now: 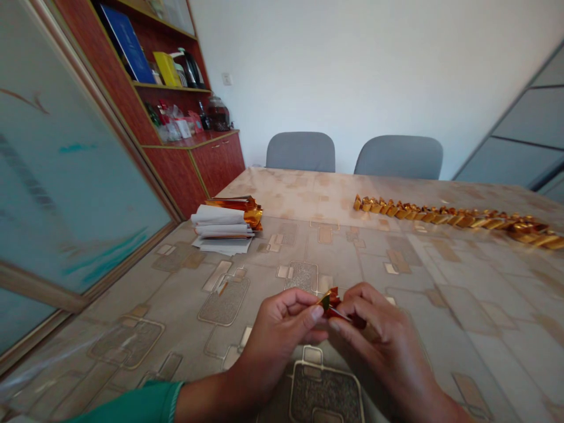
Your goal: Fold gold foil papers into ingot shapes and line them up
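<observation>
Left hand and right hand, both curled and pinching 1 folded piece of red-gold foil

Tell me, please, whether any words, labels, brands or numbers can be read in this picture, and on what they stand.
Nothing can be read. The blue book on the shelf and the packets below it may carry print, but it is too small and blurred to read.

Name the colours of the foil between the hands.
The foil is gold and red; head view.
</observation>
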The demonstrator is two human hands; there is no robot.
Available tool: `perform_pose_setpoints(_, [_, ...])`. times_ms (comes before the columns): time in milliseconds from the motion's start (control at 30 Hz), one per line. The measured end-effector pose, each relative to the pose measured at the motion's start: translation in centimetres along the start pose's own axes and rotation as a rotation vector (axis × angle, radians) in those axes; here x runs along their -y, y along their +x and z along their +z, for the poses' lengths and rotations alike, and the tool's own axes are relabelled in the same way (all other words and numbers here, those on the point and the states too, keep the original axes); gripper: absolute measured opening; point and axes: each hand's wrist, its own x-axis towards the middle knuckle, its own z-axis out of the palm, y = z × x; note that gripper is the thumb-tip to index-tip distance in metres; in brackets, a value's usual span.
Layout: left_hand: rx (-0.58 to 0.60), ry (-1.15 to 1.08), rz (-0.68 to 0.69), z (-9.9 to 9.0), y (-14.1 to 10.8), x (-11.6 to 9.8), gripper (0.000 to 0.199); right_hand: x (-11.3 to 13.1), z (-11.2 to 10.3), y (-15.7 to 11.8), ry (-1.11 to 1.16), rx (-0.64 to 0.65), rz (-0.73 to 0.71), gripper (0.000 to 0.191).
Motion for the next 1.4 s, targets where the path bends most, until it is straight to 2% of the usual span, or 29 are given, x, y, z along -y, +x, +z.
perform_pose_setpoints(133, [0.016,-0.051,-0.037,0.0,-0.1,0.2,0.038,0.0,0.0,-0.1,0.099,-0.057,0.076,0.010])
perform_pose_setpoints(367, [0.045,-0.028,-0.026,-0.1,-0.1,0.1,0.038,0.1,-0.3,0.1,0.091,0.001,-0.057,0.012])
perform_pose_setpoints(533, [0.058,-0.026,-0.049,-0.1,0.0,0.5,0.039,0.1,-0.2,0.3,0.080,0.027,-0.055,0.016])
perform_pose_setpoints(700, [-0.015,-0.091,-0.093,0.2,0.2,0.1,0.043,-1.0,-0.3,0.0,0.262,0.081,0.040,0.004])
perform_pose_setpoints(833, [-0.061,-0.149,-0.099,0.2,0.1,-0.1,0.045,-2.0,0.1,-0.7,0.420,0.007,0.259,0.023])
perform_pose_setpoints(900, [-0.035,-0.142,-0.092,0.1,0.0,0.1,0.043,-2.3,0.5,-0.9,0.488,0.013,0.371,0.024])
perform_pose_setpoints(1000, [0.003,-0.087,-0.084,-0.1,0.1,0.4,0.039,-2.4,0.9,-1.0,0.562,0.034,0.431,0.025])
perform_pose_setpoints(1167, [0.021,-0.034,-0.076,-0.1,0.1,0.4,0.040,-2.1,1.1,-0.8,0.529,0.016,0.424,0.019])
perform_pose_setpoints(1400, [-0.046,-0.079,-0.090,-0.1,0.4,0.3,0.046,-1.1,0.5,-0.5,0.442,-0.007,0.329,0.018])
